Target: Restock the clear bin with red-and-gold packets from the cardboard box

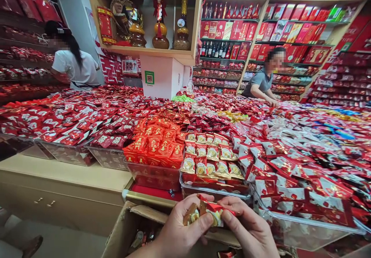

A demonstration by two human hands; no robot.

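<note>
Just above an open cardboard box [118,231], my left hand [187,227] pinches small candy packets [213,211] in red, gold and white wrappers. From the right, my right hand [249,227] grips the red-edged side of the same packets, thumb on the front. Both hands nearly meet around them. Some wrapped candies [139,239] lie inside the box. Behind my hands, a clear bin holds rows of gold and red packets [212,153] with a similar print. Red packets [158,146] fill the bin to its left.
More clear bins [313,227] of red and white packets stand at the right. A cream counter [66,176] runs along the left. Across the candy display are a person in white [77,66] and a person in grey [261,82]. A shelf cabinet [171,53] hangs above.
</note>
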